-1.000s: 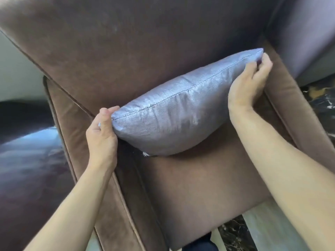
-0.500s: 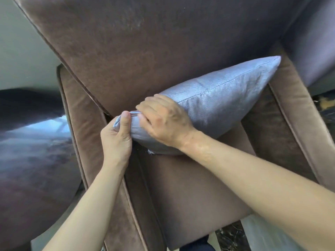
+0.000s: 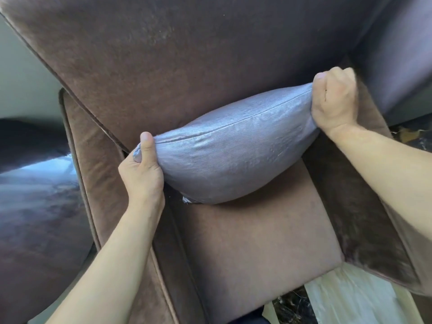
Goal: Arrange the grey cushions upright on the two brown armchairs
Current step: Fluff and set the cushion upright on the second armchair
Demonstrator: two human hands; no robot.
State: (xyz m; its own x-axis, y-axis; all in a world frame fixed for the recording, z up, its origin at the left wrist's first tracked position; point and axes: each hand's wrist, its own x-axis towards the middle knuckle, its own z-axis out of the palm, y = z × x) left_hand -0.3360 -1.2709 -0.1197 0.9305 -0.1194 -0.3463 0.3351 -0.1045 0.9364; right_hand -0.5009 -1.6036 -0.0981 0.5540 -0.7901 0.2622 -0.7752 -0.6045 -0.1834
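Note:
A shiny grey cushion (image 3: 229, 155) stands on its edge on the seat of a brown armchair (image 3: 252, 242), leaning against the backrest (image 3: 187, 54). My left hand (image 3: 142, 174) pinches the cushion's left top corner, thumb up. My right hand (image 3: 334, 101) is clenched on the right top corner, next to the right armrest (image 3: 374, 218). The fabric is pulled taut between both hands. The cushion's lower edge rests on the seat; its back face is hidden.
The left armrest (image 3: 93, 183) runs along my left forearm. A dark glossy round surface (image 3: 35, 195) lies left of the chair. Pale flooring (image 3: 346, 300) and dark marbled floor show below the seat. Another dark upholstered piece (image 3: 402, 54) stands at top right.
My right hand left the cushion's left end and now grips the right top corner. My left hand stayed on the left corner. The cushion is stretched between both hands.

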